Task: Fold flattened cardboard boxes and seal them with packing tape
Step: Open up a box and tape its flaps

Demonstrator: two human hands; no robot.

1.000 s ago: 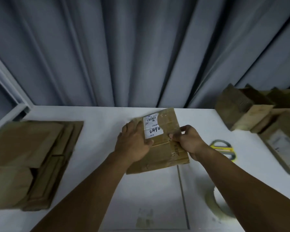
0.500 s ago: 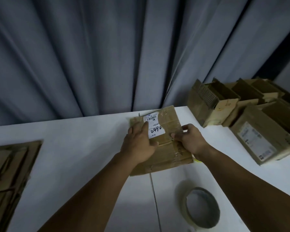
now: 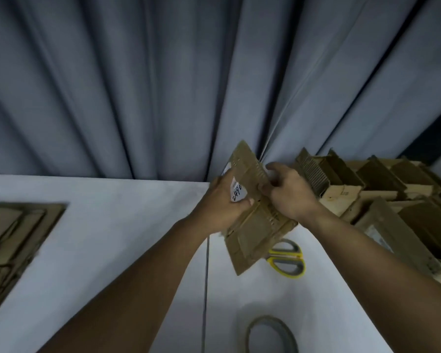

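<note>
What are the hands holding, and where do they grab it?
A flattened cardboard box: the left hand grips its left edge by the white label, the right hand its right edge.

Picture edges cut the tape roll [image 3: 267,320], the flat stack [image 3: 13,233] and the boxes [image 3: 382,189]. The held box [image 3: 257,233] hides the blades of the scissors [image 3: 285,256]; the left hand [image 3: 222,205] covers part of the label [image 3: 237,193].

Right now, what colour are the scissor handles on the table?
The scissors have yellow handles with grey inner loops; the head view shows it.
</note>
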